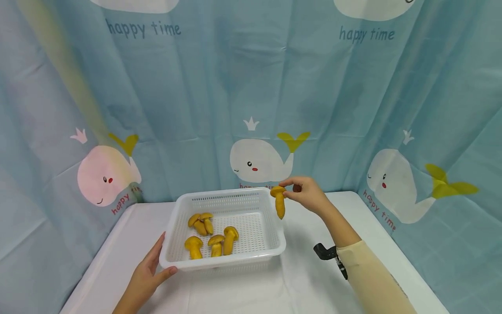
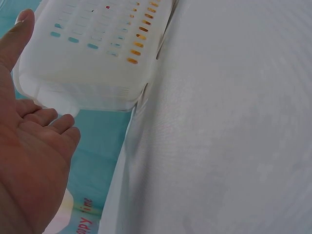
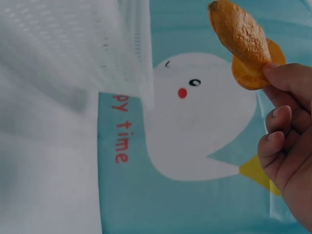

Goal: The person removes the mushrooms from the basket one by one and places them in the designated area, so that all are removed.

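A white slotted plastic basket stands on the white-covered table. In its left half lie several yellow-brown mushrooms. At the basket's front left corner my left hand holds on, thumb by the front rim and fingers along the left side. The left wrist view shows this hand with bent fingertips at the basket's wall. My right hand pinches one mushroom by its cap, above the basket's right rim, stem pointing down. Up close, the right wrist view has the mushroom between thumb and forefinger.
Behind the table hangs a light blue curtain printed with white whales; it also runs along both sides. A small black device shows beside the right sleeve. White cloth covers the table right of the basket.
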`<state>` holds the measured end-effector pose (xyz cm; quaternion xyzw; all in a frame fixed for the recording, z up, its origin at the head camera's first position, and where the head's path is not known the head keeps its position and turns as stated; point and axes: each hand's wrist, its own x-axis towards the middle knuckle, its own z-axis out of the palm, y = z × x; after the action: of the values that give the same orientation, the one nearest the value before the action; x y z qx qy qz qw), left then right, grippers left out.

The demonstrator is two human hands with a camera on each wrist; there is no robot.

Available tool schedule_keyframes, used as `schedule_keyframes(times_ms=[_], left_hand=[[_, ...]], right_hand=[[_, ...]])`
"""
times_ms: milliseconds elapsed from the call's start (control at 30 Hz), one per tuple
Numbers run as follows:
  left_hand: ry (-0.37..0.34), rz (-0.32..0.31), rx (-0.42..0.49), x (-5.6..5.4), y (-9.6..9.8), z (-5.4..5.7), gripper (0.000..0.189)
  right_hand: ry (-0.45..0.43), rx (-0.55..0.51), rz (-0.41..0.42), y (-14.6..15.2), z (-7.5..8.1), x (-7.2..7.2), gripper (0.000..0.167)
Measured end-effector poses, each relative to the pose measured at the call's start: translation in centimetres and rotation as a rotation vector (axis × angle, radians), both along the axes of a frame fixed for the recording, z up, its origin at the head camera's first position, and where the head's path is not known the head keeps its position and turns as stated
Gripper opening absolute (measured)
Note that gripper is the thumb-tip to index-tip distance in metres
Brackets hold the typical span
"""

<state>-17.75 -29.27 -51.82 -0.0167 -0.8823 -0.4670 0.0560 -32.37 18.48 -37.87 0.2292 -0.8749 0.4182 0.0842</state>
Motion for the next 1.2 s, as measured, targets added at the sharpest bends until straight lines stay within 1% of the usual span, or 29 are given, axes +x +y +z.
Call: schedule_keyframes(times_ms=[167, 233, 533, 700, 867, 1200], left_hand=[[-0.01, 0.004, 0.0, -0.1, 0.0, -0.1, 0.102], [-0.012, 0.007, -0.003, -0.1, 0.0, 0.0, 0.101], [-0.011, 0.012, -0.002, -0.1, 0.0, 0.1, 0.102], [-0.006, 0.009, 0.0, 0.0, 0.1, 0.1, 0.102], [-0.001, 0.011, 0.003, 0.0, 0.2, 0.2, 0.101], [0.004, 0.004, 0.002, -0.1, 0.0, 0.0, 0.102]], right_hand=[[-0.018, 0.03, -0.047, 1.6, -0.9, 0.1, 0.024], [-0.027, 0.023, -0.061, 2.2, -1.2, 0.1, 0.023], [-0.056, 0.014, -0.094, 4.2, -3.1, -0.2, 0.025], [-0.072, 0.004, -0.12, 4.8, -4.4, -0.4, 0.023], [-0.113, -0.012, -0.137, 5.2, -5.7, -0.5, 0.021], [-0.171, -0.002, -0.174, 5.6, -8.1, -1.0, 0.024]])
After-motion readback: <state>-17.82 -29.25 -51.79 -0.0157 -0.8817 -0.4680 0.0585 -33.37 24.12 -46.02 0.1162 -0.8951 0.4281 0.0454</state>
